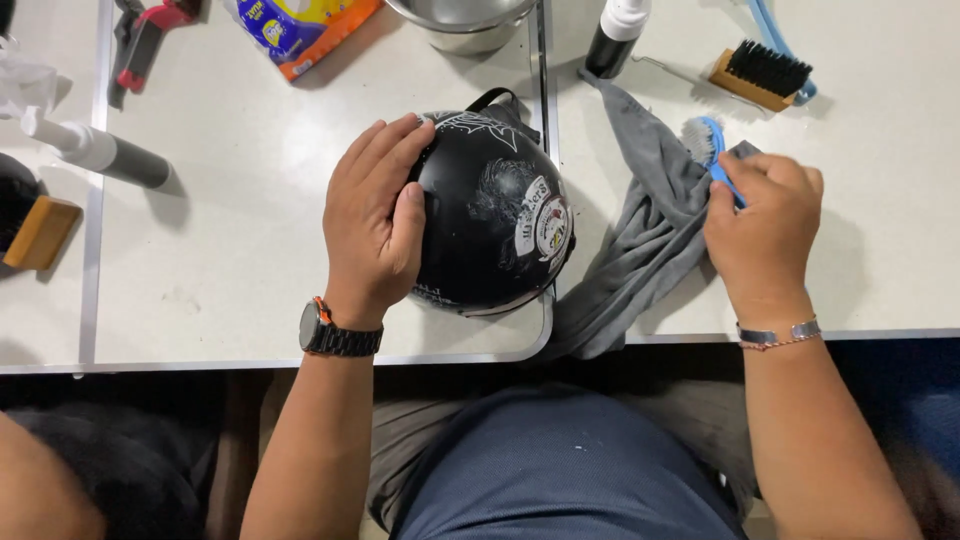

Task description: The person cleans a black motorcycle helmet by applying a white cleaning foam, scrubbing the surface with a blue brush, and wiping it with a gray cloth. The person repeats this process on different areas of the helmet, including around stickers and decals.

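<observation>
Now my left hand (375, 215) lies flat, fingers spread, on the left side of a black helmet (492, 215) at the white table's (230, 240) near edge. My right hand (762, 222) is closed around a blue brush (708, 145), resting on a grey cloth (640, 240) just right of the helmet.

helmet (490, 215) on table (230, 250), cloth (640, 250) right

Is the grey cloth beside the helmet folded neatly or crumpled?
Crumpled: the soft grey cloth lies bunched in loose, irregular folds, one end hanging over the white table's edge.
</observation>
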